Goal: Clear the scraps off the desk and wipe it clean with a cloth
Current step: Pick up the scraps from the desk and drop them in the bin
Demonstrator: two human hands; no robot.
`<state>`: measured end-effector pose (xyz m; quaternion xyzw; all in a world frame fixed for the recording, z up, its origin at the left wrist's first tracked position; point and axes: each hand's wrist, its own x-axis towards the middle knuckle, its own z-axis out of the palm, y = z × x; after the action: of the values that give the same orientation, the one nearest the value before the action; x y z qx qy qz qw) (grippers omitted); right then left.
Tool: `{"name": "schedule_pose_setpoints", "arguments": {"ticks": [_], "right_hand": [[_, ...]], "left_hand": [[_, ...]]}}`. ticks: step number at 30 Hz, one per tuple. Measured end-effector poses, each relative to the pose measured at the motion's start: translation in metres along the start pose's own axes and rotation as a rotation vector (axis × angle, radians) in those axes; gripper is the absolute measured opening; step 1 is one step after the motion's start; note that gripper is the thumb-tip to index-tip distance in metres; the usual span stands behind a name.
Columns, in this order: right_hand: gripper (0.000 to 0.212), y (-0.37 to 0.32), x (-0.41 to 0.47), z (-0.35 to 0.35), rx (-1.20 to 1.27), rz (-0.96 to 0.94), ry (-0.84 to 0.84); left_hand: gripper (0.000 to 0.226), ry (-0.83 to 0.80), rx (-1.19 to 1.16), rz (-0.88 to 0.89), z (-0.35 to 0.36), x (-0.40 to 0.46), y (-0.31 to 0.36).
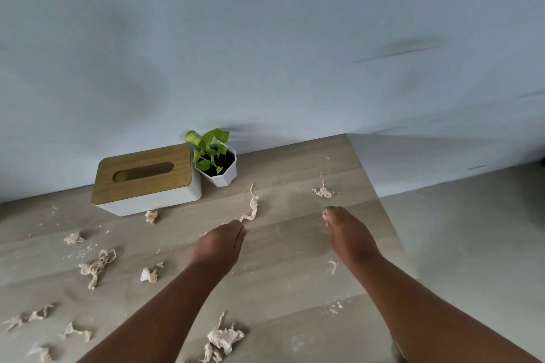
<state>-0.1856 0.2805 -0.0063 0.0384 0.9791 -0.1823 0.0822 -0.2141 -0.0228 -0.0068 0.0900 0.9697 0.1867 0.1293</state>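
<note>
Tissue strip (251,209) pinched in your left hand (219,244); right hand (348,233) pinched a crumb. Thin strip risked tearing, scattering crumbs over counter (295,289).

Wall (265,38): plain pale blue-grey, with faint dark scuff marks at upper right. Floor (477,230): light, glossy tiles. Worktop (295,244): light wood-grain, set against the wall. Lighting: soft, diffuse.

pale pink crumpled paper scraps (96,268) — scattered over wooden desk (295,244), crumbs too
</note>
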Motion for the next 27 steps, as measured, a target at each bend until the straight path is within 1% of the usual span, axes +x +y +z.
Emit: {"name": "schedule_pose_setpoints", "arguments": {"ticks": [1, 3, 5, 8, 11, 12, 14, 16, 19, 22, 27], "right_hand": [[0.034, 0.002, 0.002, -0.002, 0.005, 0.007, -0.003], [0.037, 0.008, 0.007, -0.006, -0.010, 0.015, -0.001], [0.031, 0.013, 0.011, -0.007, -0.039, 0.012, 0.027], [0.017, 0.015, 0.017, -0.009, -0.081, -0.005, 0.145], [0.020, 0.016, 0.026, -0.009, -0.090, -0.028, 0.216], [0.020, 0.018, 0.029, -0.009, -0.084, -0.036, 0.224], [0.024, 0.021, 0.037, -0.008, -0.080, -0.048, 0.216], [0.032, 0.024, 0.044, -0.006, -0.081, -0.052, 0.205], [0.042, 0.027, 0.056, -0.004, -0.075, -0.027, 0.164], [0.044, 0.029, 0.066, -0.001, -0.096, -0.014, 0.138], [0.045, 0.033, 0.081, 0.005, -0.091, -0.022, 0.136]], "left_hand": [[0.029, 0.001, -0.003, -0.003, 0.000, 0.002, 0.000], [0.028, 0.006, 0.003, -0.005, 0.002, 0.006, 0.003], [0.027, 0.023, 0.026, -0.011, 0.005, 0.010, 0.006], [0.024, 0.073, 0.029, -0.032, 0.008, 0.014, 0.009], [0.012, 0.101, 0.016, -0.064, 0.008, 0.019, 0.013], [0.013, 0.108, 0.009, -0.077, 0.008, 0.022, 0.015], [0.023, 0.124, -0.008, -0.096, 0.009, 0.028, 0.017], [0.035, 0.129, -0.018, -0.110, 0.010, 0.034, 0.017], [0.044, 0.114, -0.012, -0.148, 0.014, 0.042, 0.015], [0.045, 0.100, -0.012, -0.180, 0.020, 0.046, 0.014], [0.036, 0.074, -0.046, -0.201, 0.027, 0.050, 0.018]]}}
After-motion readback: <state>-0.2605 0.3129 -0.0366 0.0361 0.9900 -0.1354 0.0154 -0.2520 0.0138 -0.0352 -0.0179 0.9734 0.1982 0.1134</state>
